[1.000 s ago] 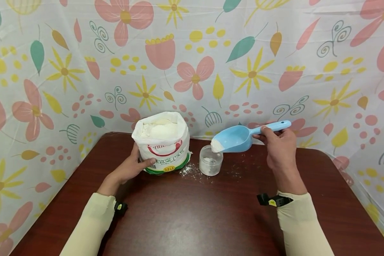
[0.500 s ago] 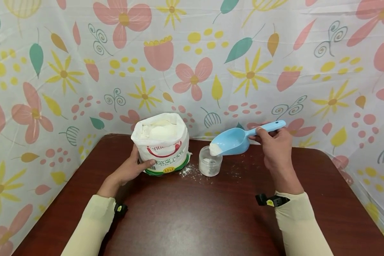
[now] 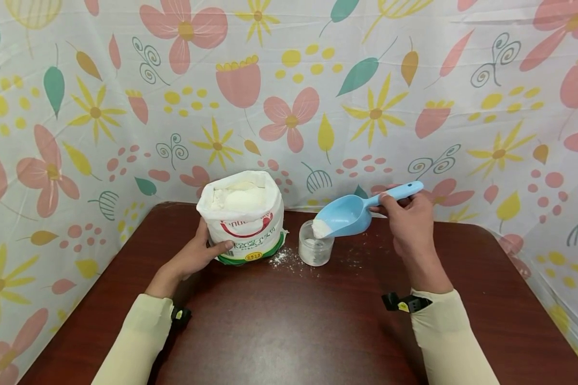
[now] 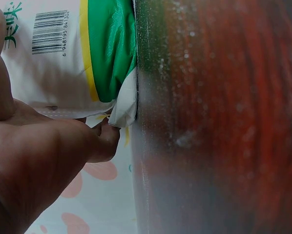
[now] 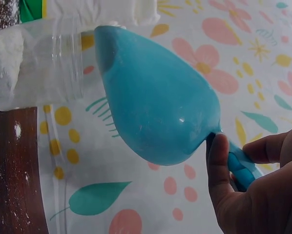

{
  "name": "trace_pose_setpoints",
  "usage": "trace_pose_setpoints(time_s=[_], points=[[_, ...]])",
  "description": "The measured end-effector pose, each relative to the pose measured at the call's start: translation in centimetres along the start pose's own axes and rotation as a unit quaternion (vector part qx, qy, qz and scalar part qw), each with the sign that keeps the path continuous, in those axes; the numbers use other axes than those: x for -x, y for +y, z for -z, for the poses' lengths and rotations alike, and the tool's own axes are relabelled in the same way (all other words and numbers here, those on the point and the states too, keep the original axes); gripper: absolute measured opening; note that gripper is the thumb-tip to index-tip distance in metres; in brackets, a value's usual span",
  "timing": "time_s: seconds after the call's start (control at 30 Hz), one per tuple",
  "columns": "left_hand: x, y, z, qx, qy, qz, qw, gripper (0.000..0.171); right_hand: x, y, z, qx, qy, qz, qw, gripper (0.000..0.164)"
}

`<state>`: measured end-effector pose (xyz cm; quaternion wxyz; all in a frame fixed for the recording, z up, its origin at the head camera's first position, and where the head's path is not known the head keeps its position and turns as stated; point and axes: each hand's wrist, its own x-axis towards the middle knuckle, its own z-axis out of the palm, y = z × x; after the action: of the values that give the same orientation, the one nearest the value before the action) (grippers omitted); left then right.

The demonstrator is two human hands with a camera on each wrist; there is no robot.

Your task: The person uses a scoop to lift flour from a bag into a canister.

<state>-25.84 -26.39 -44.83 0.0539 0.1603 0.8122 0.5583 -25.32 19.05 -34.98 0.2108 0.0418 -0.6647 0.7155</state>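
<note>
My right hand (image 3: 411, 227) grips the handle of a light blue scoop (image 3: 345, 215), thumb and fingers around it near the bowl. White powder, like flour, lies at the scoop's tip, which is over the mouth of a clear plastic jar (image 3: 315, 251). In the right wrist view the jar (image 5: 38, 68) has powder at its bottom, and the scoop's tip is just above its rim. My left hand (image 3: 192, 258) holds the lower left side of an opened flour bag (image 3: 243, 227), thumb on the front. The bag stands upright, full of white powder.
Spilled powder (image 3: 283, 258) is scattered on the brown table (image 3: 270, 321) between the bag and the jar, with thinner specks right of the jar. A flower-printed curtain (image 3: 270, 80) hangs close behind, along the table's back and left edges.
My right hand has moved the scoop slightly left and down, and its tip has gone further over the jar's mouth. My left hand and the bag stay in place.
</note>
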Motion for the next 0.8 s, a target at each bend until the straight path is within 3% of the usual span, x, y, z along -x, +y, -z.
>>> trace_pose_setpoints(time_s=[0.8], points=[[0.08, 0.09, -0.09, -0.003, 0.001, -0.001, 1.0000, 0.100, 0.57, 0.05, -0.88, 0.033, -0.013, 0.000, 0.999, 0.019]])
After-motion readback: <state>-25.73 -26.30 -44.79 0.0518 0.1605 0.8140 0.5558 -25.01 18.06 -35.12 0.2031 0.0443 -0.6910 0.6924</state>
